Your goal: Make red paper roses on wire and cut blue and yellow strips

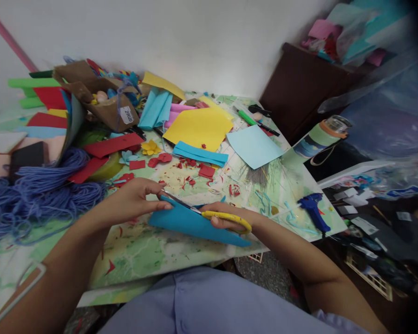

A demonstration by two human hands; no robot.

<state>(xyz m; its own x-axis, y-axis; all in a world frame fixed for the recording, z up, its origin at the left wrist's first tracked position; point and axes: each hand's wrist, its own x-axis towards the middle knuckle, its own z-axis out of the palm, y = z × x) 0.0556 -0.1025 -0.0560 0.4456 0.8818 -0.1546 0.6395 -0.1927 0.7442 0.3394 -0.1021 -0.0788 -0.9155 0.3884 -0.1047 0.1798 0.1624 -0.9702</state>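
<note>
My left hand [134, 199] pinches the upper left end of a folded blue paper sheet [191, 225], fingers closed on its edge. My right hand [230, 220] grips yellow-handled scissors [209, 214], whose blades point left along the top edge of the blue sheet toward my left fingertips. The sheet is held just above the near edge of the green patterned table [142, 250]. Small red paper scraps [188, 174] lie scattered just beyond the hands.
A tangle of blue yarn [38, 190] lies at left. Yellow paper [198, 127], light blue paper [252, 146], red strips [113, 144] and a brown bag [101, 99] crowd the far side. A blue glue gun [313, 211] and a bottle [320, 137] sit at right.
</note>
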